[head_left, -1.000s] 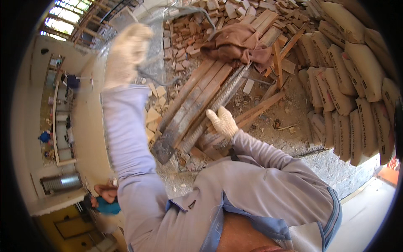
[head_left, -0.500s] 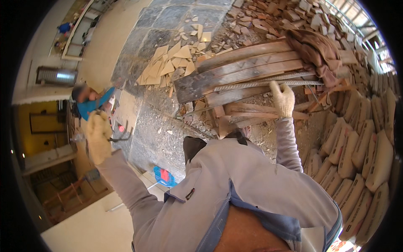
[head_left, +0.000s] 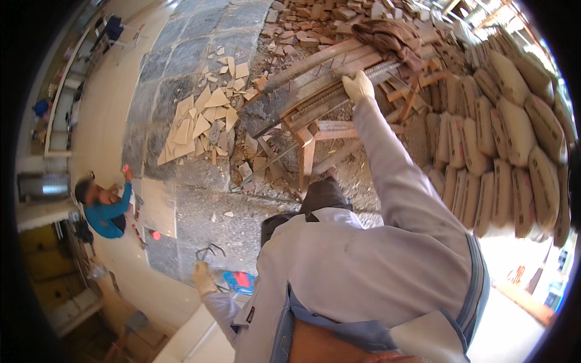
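My right hand, in a cream work glove, is closed over a ribbed steel bar on top of a wooden sawhorse. Its fingertips are partly hidden. Long worn planks lie alongside the bar, and a brown cloth drapes over their far end. Low on my left side, my left hand, gloved as well, is closed on a dark bent metal rod that sticks out beyond the fingers.
Broken beige tiles lie in a heap on the grey slabs to the left. Brick rubble spreads behind the planks. Stacked full sacks line the right. A person in a teal shirt sits low at far left. A blue-and-red item is near my left hand.
My left hand has dropped and come inward with the bent rod. My right arm now reaches farther forward along the planks. The view has turned, and the other person has raised a hand.
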`<control>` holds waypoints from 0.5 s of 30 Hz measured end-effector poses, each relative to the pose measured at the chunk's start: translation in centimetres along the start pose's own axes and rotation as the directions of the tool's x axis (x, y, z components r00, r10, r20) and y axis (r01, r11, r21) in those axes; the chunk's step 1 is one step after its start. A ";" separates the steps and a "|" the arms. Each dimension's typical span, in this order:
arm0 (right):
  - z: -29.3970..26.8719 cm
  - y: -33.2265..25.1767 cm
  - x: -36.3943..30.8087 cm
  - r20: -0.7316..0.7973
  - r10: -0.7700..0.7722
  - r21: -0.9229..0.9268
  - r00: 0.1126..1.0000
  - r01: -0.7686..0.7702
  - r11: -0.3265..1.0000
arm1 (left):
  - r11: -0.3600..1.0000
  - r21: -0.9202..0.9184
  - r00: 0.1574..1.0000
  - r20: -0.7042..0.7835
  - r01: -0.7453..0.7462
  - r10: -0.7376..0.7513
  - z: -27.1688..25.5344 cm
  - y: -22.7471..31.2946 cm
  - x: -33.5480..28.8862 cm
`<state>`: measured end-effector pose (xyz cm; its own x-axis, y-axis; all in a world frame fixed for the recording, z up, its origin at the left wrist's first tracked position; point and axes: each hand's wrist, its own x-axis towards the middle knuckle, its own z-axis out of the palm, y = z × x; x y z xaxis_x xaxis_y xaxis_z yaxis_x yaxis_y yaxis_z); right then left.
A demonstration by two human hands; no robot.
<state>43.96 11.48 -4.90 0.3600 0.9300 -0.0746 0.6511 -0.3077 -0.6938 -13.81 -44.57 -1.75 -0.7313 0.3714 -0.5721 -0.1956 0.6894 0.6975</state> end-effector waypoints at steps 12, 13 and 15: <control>0.9 1.0 -2.9 -0.255 0.289 0.505 0.923 -0.128 0.853 | 0.814 -0.339 0.824 0.496 0.472 -0.272 -7.1 -10.3 -5.9; 1.0 2.5 -2.4 -0.094 0.253 0.594 0.963 -0.150 0.791 | 0.771 -0.458 0.894 0.291 0.442 -0.340 -6.5 -11.0 -7.4; 1.5 5.1 -0.3 -0.021 0.152 0.664 0.988 -0.100 0.741 | 0.823 -0.525 0.950 0.306 0.218 -0.056 -6.3 -12.0 -12.9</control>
<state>46.17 9.89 -9.51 0.4687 0.8679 -0.1645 0.0022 -0.1873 -0.9823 -6.16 -61.53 -0.02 -0.4837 0.5050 -0.7148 -0.6628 0.3220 0.6760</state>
